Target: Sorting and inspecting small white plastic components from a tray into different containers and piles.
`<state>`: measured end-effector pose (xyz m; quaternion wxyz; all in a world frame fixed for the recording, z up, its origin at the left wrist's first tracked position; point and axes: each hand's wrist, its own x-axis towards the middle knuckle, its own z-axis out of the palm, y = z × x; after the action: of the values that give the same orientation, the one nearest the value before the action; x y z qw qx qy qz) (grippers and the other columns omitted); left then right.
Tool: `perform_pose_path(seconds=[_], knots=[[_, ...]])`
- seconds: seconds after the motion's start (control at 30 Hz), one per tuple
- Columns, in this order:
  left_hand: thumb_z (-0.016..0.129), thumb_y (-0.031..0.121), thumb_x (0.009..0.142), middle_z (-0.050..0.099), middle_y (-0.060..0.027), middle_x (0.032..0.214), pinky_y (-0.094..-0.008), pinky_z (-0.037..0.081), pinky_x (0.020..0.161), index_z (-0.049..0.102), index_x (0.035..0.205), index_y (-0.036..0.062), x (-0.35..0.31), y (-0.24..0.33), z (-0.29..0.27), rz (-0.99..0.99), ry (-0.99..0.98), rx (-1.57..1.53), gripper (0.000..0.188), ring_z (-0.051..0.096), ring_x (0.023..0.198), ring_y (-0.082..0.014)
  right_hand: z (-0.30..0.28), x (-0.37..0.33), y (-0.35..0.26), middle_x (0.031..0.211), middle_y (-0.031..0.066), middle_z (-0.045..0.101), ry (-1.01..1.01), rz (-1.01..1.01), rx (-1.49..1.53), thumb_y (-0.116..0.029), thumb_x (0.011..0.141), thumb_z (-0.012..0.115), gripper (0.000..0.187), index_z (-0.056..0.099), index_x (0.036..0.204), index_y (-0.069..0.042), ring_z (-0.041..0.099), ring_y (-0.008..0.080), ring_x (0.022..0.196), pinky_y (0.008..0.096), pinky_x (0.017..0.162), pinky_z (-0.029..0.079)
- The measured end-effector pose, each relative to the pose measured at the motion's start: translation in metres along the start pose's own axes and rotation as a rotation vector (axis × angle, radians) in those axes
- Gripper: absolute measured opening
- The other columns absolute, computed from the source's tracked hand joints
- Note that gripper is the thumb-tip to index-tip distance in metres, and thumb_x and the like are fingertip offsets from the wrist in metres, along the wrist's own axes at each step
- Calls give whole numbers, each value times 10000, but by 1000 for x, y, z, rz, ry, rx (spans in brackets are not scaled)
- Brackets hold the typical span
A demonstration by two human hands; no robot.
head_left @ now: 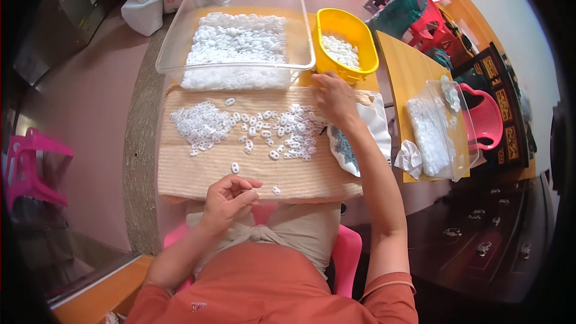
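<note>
A peach ribbed towel point(198, 177) covers the table in front of me. On it lie a heap of small white oval two-holed plastic pieces point(201, 126) at left and more, partly in rows, at right. My left hand point(229, 199) hovers at the towel's near edge, thumb and forefinger apart, with nothing visible between them. A single white piece point(235, 168) lies just beyond it, and another point(276, 190) to its right. My right hand point(335, 99) is by the near side of the yellow basin point(366, 63), fingers bent together; what they hold, if anything, is hidden.
Behind the towel stands a large clear bin point(234, 75) full of white pieces. White pieces also fill the basin's bottom. Under my right forearm lies a white cloth point(375, 123) with small dark grey parts point(343, 147). A side table point(396, 72) at right bears another clear bin point(459, 165).
</note>
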<state>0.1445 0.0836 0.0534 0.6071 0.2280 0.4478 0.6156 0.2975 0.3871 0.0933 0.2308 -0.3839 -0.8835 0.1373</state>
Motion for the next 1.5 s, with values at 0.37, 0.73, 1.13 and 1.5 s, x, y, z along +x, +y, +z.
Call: perform_pose_path(seconds=[0.37,0.73,1.13,1.5], knots=[[681,-19,867,624,-169,1148,-284,555,799,586,985,-1,0,-3,6,67,-26,77,153,638,874,-131,39,47,1,1248,177,551,-277,35,-65,-110,865,519,362,548,1222,-52,591,392,1086,480,889,487],[681,-22,868,633,-144,1156,-236,506,799,609,993,9,2,-6,1,92,-33,96,147,599,883,-75,22,46,17,1026,218,656,-317,-259,-231,-60,855,544,166,636,980,-1,642,372,987,444,823,523],[672,-19,875,625,-140,1177,-238,497,828,607,1004,-2,3,-8,3,64,-41,133,145,591,917,-73,12,41,14,843,204,678,-372,-325,-400,-48,814,582,103,614,872,31,689,358,796,429,689,563],[655,-26,883,613,-143,1174,-253,494,871,599,994,-8,7,-8,4,39,-9,131,126,592,960,-96,-18,-3,17,840,184,666,-103,-378,-593,-40,781,601,47,597,820,-14,686,310,688,382,597,554]])
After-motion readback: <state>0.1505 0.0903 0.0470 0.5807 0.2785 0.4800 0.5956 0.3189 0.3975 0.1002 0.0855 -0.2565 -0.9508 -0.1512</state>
